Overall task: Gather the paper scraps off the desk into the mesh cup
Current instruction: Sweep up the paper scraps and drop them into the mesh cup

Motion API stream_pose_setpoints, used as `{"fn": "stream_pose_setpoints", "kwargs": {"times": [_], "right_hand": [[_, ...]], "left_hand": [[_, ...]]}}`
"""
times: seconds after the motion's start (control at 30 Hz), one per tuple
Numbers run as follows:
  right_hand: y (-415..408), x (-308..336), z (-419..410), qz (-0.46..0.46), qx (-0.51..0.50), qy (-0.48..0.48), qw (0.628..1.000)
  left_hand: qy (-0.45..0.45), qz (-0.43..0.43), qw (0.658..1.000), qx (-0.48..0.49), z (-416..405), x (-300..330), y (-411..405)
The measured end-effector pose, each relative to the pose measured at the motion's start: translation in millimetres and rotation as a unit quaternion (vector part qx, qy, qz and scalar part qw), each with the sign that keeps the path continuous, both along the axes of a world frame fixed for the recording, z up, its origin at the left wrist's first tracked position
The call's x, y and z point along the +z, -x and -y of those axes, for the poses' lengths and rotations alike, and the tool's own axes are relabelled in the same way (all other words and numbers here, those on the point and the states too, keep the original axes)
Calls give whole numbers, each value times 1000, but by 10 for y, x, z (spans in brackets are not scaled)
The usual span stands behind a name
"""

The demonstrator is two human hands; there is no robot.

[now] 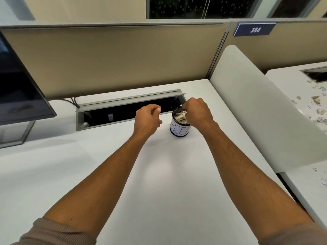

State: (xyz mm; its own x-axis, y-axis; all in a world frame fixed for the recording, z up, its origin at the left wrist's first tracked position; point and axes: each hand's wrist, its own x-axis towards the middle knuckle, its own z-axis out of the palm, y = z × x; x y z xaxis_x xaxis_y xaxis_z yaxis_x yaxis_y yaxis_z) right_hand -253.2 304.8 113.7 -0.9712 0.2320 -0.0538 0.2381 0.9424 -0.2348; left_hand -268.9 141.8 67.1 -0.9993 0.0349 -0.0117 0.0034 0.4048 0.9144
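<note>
White desktop (159, 174) fills most of the view, backed by a beige fabric partition (115, 59) at twelve o'clock, with a dark monitor (17, 89) at nine o'clock and an open grey cable trough (127, 110) sunk into the surface just beyond the hands. Near the centre, slightly toward one o'clock, stands the small black mesh cup with a white hand-lettered paper label (180, 128), upright on the desk and already heaped nearly to its rim with crumpled white paper scraps (180, 117).

Right hand (198, 112) sits directly over the cup's mouth, fingers curled down and bunched toward the scraps; whether it is pinching a piece or pressing the heap down cannot be told. Left hand (147, 119) hovers just beside the cup at its nine o'clock side, loosely curled, thumb against forefinger; if anything is pinched there, it is too small to make out.

By my judgement this is the depositing step, late in the job for this desk, which shows no loose scraps. More torn paper bits (316, 103) litter the neighbouring white desk (283, 75) at three o'clock, beyond a curved white divider (256, 112). Next comes releasing over the cup without tipping it, then checking for remaining pieces.
</note>
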Motion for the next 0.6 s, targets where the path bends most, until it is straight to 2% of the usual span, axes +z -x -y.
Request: {"fn": "stream_pose_setpoints", "kwargs": {"times": [0.23, 0.4, 0.6], "right_hand": [[-482, -244, 666, -89, 7, 98, 991], [-858, -541, 1236, -60, 75, 132, 987], [-1327, -851, 1749, -15, 136, 107, 985]], "left_hand": [[61, -45, 997, 15, 569, -135, -527], [103, -40, 994, 26, 1060, -328, -998], [131, -37, 990, 42, 1694, -555, -1659]]}}
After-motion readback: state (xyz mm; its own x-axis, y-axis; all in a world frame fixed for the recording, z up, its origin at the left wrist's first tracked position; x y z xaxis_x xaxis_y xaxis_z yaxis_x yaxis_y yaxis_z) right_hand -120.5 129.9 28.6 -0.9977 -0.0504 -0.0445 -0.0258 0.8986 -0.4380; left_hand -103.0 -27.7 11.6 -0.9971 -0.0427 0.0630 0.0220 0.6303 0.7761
